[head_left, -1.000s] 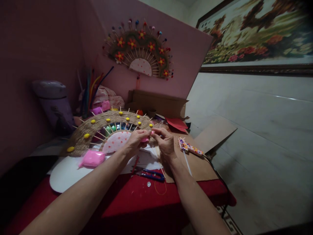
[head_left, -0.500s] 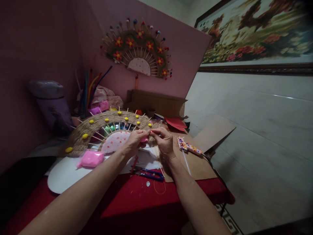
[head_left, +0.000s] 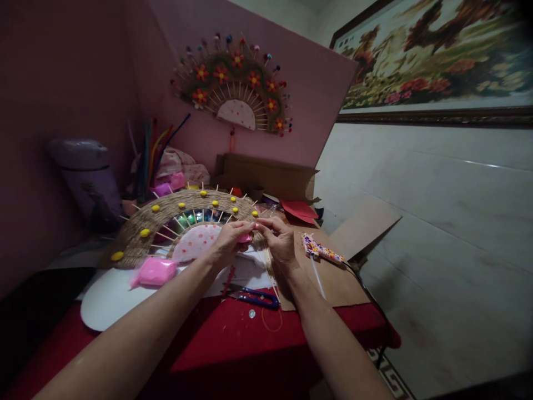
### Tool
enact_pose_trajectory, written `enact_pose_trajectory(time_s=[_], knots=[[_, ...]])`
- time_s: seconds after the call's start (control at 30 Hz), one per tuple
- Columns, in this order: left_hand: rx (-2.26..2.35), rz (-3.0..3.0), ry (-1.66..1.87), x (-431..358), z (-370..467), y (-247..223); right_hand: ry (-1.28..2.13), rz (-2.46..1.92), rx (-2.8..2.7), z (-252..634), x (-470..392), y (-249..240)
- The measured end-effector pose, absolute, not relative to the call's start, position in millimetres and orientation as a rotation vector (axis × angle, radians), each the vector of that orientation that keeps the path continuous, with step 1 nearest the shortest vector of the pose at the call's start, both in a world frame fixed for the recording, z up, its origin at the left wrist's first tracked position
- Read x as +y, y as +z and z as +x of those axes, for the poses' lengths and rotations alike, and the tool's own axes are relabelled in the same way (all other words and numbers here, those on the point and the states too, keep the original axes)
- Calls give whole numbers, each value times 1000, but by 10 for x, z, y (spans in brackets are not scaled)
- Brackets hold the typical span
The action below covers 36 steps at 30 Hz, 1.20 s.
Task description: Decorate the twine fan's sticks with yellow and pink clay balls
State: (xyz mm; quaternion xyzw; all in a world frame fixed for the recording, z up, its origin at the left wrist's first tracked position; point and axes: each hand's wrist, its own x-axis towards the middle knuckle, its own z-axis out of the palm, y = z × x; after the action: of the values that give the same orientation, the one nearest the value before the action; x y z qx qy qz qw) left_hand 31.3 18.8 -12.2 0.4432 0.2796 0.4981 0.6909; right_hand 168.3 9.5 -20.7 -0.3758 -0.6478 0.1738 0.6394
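Observation:
My left hand is closed on a lump of pink modelling clay, part of which shows under its fingers. Thumb and forefinger of my right hand pinch at the same spot, fingertips meeting those of the left, on a tiny bit of pink clay. Behind both hands lies a fan-shaped piece wound with twine, dotted with yellow clay spots and crossed by thin sticks. Its half-round centre is white with pink dots. Left of my left wrist sits a bag of pink clay.
Blue thread snips and a small clear disc lie on the red cloth. A flower-patterned glue gun rests on cardboard at right. A white board lies left; a purple bottle stands behind. A finished fan hangs above.
My hands stay together in nearly the same place, with only slight finger movement at the pinched clay. Nothing else has visibly moved.

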Motion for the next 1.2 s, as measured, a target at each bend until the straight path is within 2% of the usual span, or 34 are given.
enact_pose_trajectory(time_s=[0.73,1.0,1.2], knots=[[600,955,1090,208,306,-161,438,-824,-1451,1676,95,-199],[577,949,1094,202,302,-143,397,-844,-1441,1680,103,-212],[572,956,1117,208,304,-145,241,-859,-1574,1683,108,-276]])
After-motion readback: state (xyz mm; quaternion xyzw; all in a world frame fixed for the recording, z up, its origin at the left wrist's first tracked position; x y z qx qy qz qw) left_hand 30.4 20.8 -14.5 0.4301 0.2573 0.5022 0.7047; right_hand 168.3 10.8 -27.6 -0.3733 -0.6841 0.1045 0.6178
